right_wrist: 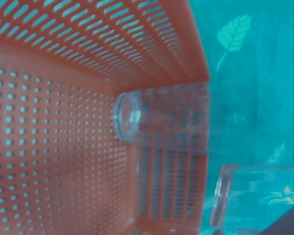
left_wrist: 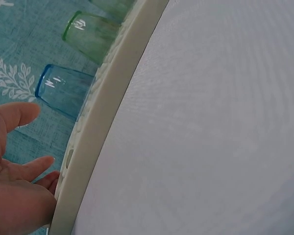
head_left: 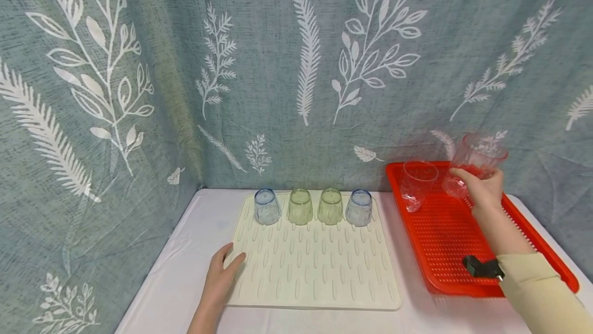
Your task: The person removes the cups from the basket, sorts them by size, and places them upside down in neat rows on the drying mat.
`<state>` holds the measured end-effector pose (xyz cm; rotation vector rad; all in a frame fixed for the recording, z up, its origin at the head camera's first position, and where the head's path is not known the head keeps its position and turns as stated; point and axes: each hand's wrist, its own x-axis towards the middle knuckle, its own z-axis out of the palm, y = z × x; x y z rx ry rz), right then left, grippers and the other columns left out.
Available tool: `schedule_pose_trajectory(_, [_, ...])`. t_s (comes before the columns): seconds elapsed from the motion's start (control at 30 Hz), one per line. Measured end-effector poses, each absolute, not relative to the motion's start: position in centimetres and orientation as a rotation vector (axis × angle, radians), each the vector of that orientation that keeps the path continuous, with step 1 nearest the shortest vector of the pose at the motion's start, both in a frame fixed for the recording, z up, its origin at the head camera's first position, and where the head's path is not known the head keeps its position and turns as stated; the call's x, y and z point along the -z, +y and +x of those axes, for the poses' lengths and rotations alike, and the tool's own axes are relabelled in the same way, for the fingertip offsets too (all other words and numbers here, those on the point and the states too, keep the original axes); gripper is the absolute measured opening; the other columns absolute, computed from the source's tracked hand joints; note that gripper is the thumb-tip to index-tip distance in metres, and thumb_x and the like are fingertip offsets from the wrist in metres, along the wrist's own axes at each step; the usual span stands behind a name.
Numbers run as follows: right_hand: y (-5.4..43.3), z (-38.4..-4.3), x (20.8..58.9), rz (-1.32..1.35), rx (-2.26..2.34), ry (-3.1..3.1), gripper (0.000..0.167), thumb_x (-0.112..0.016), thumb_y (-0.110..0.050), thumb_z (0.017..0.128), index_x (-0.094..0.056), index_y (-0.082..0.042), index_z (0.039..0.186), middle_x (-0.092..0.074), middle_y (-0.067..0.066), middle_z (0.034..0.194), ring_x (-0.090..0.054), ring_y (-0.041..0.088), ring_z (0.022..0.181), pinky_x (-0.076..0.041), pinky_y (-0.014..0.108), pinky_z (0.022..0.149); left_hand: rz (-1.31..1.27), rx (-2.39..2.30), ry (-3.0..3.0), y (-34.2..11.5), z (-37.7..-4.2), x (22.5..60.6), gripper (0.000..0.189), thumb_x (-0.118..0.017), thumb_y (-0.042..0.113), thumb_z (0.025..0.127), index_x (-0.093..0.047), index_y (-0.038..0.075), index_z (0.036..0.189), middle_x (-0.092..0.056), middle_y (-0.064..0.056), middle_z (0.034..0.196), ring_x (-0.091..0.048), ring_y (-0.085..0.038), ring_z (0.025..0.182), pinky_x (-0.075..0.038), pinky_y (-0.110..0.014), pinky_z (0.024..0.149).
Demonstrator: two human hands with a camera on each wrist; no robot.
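My right hand [head_left: 486,190] grips a clear glass tumbler [head_left: 482,150] above the back of the red basket [head_left: 463,287]. In the right wrist view, that tumbler [right_wrist: 252,196] is at the lower right, partly covered by dark, blurred fingers. Another clear tumbler [head_left: 418,182] stands wide end up inside the basket's back left corner. Beside the cream ribbed mat [head_left: 315,272], my left hand [head_left: 220,277] rests at the left edge with fingers loosely spread, holding nothing. The left wrist view shows this hand [left_wrist: 14,181] against the mat's side.
Along the mat's back edge stand a blue glass [head_left: 267,208], a green glass [head_left: 300,208], a second green glass [head_left: 330,208] and another blue glass [head_left: 359,209], narrow ends up. A patterned curtain [head_left: 278,66] hangs behind the white table [head_left: 162,282].
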<state>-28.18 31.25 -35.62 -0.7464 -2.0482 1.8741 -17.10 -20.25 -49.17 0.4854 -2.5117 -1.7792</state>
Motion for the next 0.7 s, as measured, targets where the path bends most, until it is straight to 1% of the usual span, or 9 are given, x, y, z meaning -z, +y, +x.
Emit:
schedule_pose_trajectory(0.23, [29.8,-27.0,33.9,-0.714,-1.924,-1.982,0.099,-0.078,-0.037,0.081,-0.012,-0.023,0.155,-0.013,0.004,0.159,-0.019,0.022,0.142,-0.023,0.036,0.116,0.494,1.77,-2.522,-20.3,-17.1,49.1,0.074,-0.056,0.029,0.097,-0.02,-0.006,0.151,-0.017,-0.033,0.154,-0.014,-0.048,0.142,-0.014,-0.06,0.113])
schedule_pose_trajectory(0.33, [28.8,-26.3,33.3,-0.659,-1.969,-1.966,0.098,-0.079,-0.037,0.081,-0.015,-0.023,0.154,-0.02,0.002,0.154,-0.024,0.021,0.138,-0.025,0.036,0.114,0.493,1.777,-2.521,-20.4,-17.1,49.1,0.074,-0.056,0.03,0.098,-0.02,-0.006,0.151,-0.016,-0.032,0.154,-0.013,-0.049,0.142,-0.014,-0.06,0.113])
schedule_pose_trajectory(0.4, [28.0,-25.7,33.0,-0.601,-2.001,-1.96,0.093,-0.079,-0.036,0.081,-0.019,-0.024,0.151,-0.029,-0.002,0.143,-0.032,0.019,0.129,-0.028,0.035,0.111,0.49,1.785,-2.519,-20.4,-17.1,49.1,0.074,-0.056,0.03,0.098,-0.02,-0.006,0.151,-0.016,-0.032,0.154,-0.013,-0.048,0.142,-0.013,-0.06,0.113])
schedule_pose_trajectory(0.47, [27.2,-25.2,32.9,-0.527,-2.026,-1.953,0.085,-0.079,-0.032,0.082,-0.024,-0.024,0.145,-0.036,-0.007,0.13,-0.039,0.015,0.118,-0.033,0.031,0.103,0.487,1.791,-2.516,-20.4,-17.1,49.1,0.074,-0.056,0.03,0.098,-0.02,-0.006,0.151,-0.015,-0.032,0.154,-0.012,-0.049,0.142,-0.013,-0.06,0.113])
schedule_pose_trajectory(0.57, [26.1,-24.4,32.8,-0.424,-2.066,-1.954,0.072,-0.079,-0.03,0.083,-0.03,-0.026,0.135,-0.039,-0.013,0.116,-0.043,0.007,0.104,-0.036,0.027,0.091,0.485,1.787,-2.518,-20.4,-17.1,49.1,0.073,-0.056,0.029,0.098,-0.02,-0.006,0.151,-0.015,-0.033,0.154,-0.013,-0.049,0.142,-0.014,-0.061,0.113])
schedule_pose_trajectory(0.63, [25.4,-23.9,32.9,-0.37,-2.091,-1.949,0.064,-0.079,-0.027,0.083,-0.033,-0.028,0.129,-0.041,-0.013,0.115,-0.045,0.006,0.1,-0.038,0.025,0.085,0.489,1.781,-2.521,-20.3,-17.2,49.1,0.073,-0.056,0.029,0.098,-0.02,-0.006,0.151,-0.016,-0.033,0.154,-0.013,-0.049,0.142,-0.014,-0.061,0.113])
schedule_pose_trajectory(0.7, [24.7,-23.5,33.0,-0.334,-2.104,-1.971,0.06,-0.078,-0.028,0.084,-0.034,-0.03,0.126,-0.041,-0.014,0.116,-0.046,0.005,0.099,-0.039,0.025,0.083,0.494,1.779,-2.523,-20.3,-17.2,49.1,0.073,-0.056,0.029,0.098,-0.02,-0.006,0.151,-0.016,-0.033,0.154,-0.013,-0.049,0.142,-0.014,-0.061,0.113])
